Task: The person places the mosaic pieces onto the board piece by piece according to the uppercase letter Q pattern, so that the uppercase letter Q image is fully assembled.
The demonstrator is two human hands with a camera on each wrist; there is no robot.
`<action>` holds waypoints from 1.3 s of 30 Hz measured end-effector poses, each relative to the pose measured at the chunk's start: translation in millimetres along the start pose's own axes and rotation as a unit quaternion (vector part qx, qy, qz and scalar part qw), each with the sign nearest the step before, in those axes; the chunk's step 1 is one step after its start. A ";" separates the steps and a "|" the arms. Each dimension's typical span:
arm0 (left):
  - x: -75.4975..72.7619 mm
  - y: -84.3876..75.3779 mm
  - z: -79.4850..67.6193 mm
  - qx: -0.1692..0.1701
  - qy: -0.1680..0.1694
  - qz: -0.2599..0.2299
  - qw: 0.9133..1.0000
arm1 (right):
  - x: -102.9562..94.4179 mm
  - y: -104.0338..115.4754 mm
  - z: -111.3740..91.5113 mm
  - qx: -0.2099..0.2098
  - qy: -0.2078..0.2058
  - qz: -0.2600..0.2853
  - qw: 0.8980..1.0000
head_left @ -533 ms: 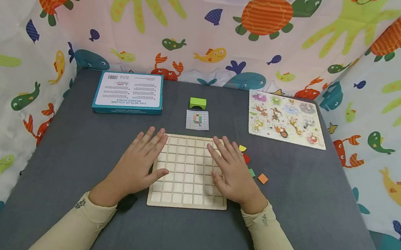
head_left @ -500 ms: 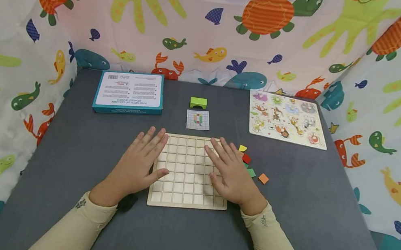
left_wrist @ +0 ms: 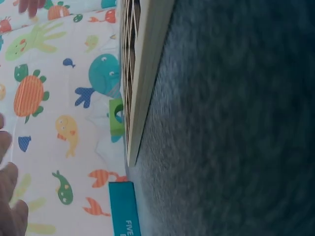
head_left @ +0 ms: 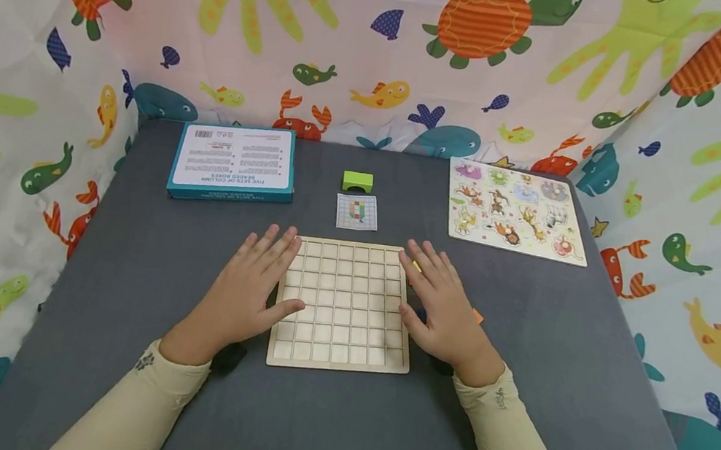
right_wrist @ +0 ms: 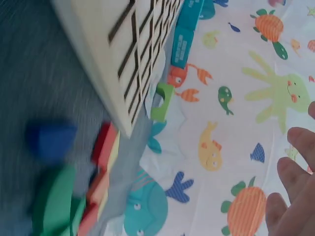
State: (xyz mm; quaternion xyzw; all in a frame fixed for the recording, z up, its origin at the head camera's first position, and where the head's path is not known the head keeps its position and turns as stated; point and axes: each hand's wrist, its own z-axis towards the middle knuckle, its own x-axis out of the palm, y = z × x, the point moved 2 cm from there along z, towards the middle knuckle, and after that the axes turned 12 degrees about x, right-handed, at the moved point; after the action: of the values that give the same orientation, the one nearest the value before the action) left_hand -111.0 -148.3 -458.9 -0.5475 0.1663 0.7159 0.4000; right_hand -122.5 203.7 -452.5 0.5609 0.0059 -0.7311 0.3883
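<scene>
A square wooden grid board [head_left: 342, 304] lies on the table between the hands. My left hand [head_left: 240, 300], fingers straight and thumb spread, is over its left edge and holds nothing. The right hand [head_left: 446, 318], also straight-fingered and holding nothing, is at the right edge. Beneath and beside that hand lie small coloured blocks, mostly hidden in the head view; an orange piece [head_left: 478, 316] and a yellow piece [head_left: 417, 267] peek out. In the right wrist view are a blue block [right_wrist: 50, 140], a green block [right_wrist: 54, 199] and a red block [right_wrist: 104, 143], somewhat blurred.
Behind the board lie a small pattern card [head_left: 356, 213] and a green arch block [head_left: 358, 181]. A teal box [head_left: 235, 164] stands at the back left. At the back right lies an animal puzzle board [head_left: 516, 212]. A patterned curtain [head_left: 354, 34] encloses the table's far sides.
My right hand has moved right, from over the board's right columns to its edge, now covering most of the loose blocks. The left hand stays nearly still.
</scene>
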 end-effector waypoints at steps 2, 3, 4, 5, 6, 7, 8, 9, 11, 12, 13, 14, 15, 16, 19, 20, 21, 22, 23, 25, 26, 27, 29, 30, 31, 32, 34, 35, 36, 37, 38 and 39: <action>0.1 3.8 -0.3 -0.017 0.015 0.002 1.000 | -7.8 -4.9 -2.1 0.007 0.004 -0.005 1.000; 0.3 5.7 -0.9 -0.027 0.024 0.003 0.999 | -11.4 -8.2 -3.3 0.009 0.005 -0.010 1.000; 0.4 7.5 -1.3 -0.036 0.033 0.002 0.999 | -15.4 -11.6 -4.3 0.013 0.008 -0.015 1.000; 0.7 9.5 -1.9 -0.047 0.043 -0.001 0.998 | -19.5 -15.3 -5.3 0.017 0.012 -0.023 1.000; 1.2 11.3 -2.4 -0.057 0.052 -0.008 0.997 | -23.4 -19.5 -5.9 0.022 0.015 -0.029 0.999; 1.9 13.2 -3.1 -0.066 0.062 -0.015 0.996 | -27.5 -23.7 -6.0 0.027 0.018 -0.036 0.999; 2.8 15.2 -3.8 -0.075 0.071 -0.025 0.994 | -31.7 -28.0 -5.7 0.033 0.020 -0.043 0.998; 3.8 17.0 -4.2 -0.083 0.079 -0.034 0.993 | -36.1 -32.0 -4.8 0.043 0.023 -0.052 0.997; 5.5 20.4 -4.0 -0.096 0.096 -0.058 0.989 | -45.2 -40.0 -0.7 0.065 0.033 -0.072 0.995; 6.0 21.7 -3.8 -0.101 0.104 -0.072 0.987 | -49.1 -43.7 2.3 0.076 0.042 -0.082 0.993; 6.4 22.8 -3.8 -0.106 0.112 -0.085 0.984 | -52.1 -47.3 5.8 0.090 0.053 -0.092 0.990; 6.9 23.9 -3.9 -0.113 0.123 -0.096 0.981 | -54.0 -51.0 9.8 0.104 0.069 -0.105 0.987; 7.2 24.6 -4.0 -0.118 0.133 -0.106 0.978 | -54.4 -55.1 14.1 0.116 0.087 -0.118 0.982; 7.5 25.2 -4.4 -0.122 0.144 -0.115 0.975 | -53.4 -59.3 18.6 0.129 0.109 -0.128 0.977; 10.3 26.0 -7.0 -0.133 0.175 -0.136 0.966 | -43.4 -72.8 30.8 0.171 0.184 -0.148 0.957; 11.5 25.9 -8.1 -0.135 0.185 -0.140 0.963 | -38.6 -76.8 34.5 0.179 0.203 -0.155 0.950; 12.7 25.6 -9.2 -0.135 0.194 -0.145 0.961 | -33.6 -80.5 37.8 0.187 0.221 -0.158 0.944; 13.8 25.1 -10.4 -0.134 0.201 -0.149 0.959 | -29.0 -83.3 40.7 0.193 0.234 -0.157 0.940; 14.8 24.3 -11.3 -0.135 0.206 -0.155 0.957 | -24.6 -85.9 43.0 0.193 0.242 -0.162 0.937; 16.0 23.0 -13.0 -0.135 0.212 -0.160 0.955 | -17.1 -89.2 47.4 0.187 0.248 -0.167 0.936; 16.4 22.5 -13.6 -0.133 0.213 -0.160 0.955 | -13.8 -90.3 49.6 0.186 0.248 -0.169 0.936; 16.8 22.1 -14.0 -0.132 0.212 -0.160 0.955 | -11.3 -91.1 51.1 0.186 0.248 -0.172 0.935; 17.1 20.8 -14.2 -0.130 0.209 -0.157 0.956 | -8.4 -92.2 52.7 0.188 0.245 -0.178 0.934; 17.3 20.3 -14.2 -0.129 0.209 -0.154 0.957 | -7.8 -92.7 53.2 0.195 0.244 -0.179 0.933; 17.4 19.9 -14.1 -0.128 0.208 -0.151 0.958 | -7.4 -93.0 53.6 0.202 0.242 -0.182 0.931; 17.6 19.6 -14.2 -0.126 0.207 -0.149 0.959 | -7.3 -93.2 53.9 0.208 0.238 -0.189 0.930; 18.1 19.8 -14.3 -0.128 0.209 -0.140 0.959 | -7.6 -93.2 54.4 0.220 0.234 -0.195 0.927; 18.1 20.0 -14.4 -0.128 0.210 -0.136 0.960 | -7.8 -92.9 54.7 0.228 0.233 -0.199 0.924; 18.0 20.2 -14.4 -0.129 0.211 -0.134 0.960 | -8.0 -93.0 55.1 0.231 0.229 -0.204 0.924; 17.9 20.3 -14.3 -0.129 0.211 -0.131 0.960 | -8.1 -92.6 55.4 0.233 0.229 -0.207 0.922; 17.5 20.4 -14.1 -0.129 0.211 -0.130 0.960 | -8.1 -92.4 55.6 0.236 0.230 -0.209 0.921; 16.9 20.4 -13.8 -0.129 0.212 -0.129 0.960 | -8.0 -92.0 55.7 0.239 0.233 -0.209 0.919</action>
State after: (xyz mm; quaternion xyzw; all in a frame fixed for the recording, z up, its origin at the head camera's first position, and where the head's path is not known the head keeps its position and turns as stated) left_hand -118.7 -163.8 -483.2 -0.7504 0.0818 0.5413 0.3704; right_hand -220.2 247.8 -464.5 0.7772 0.0387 -0.6243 0.0687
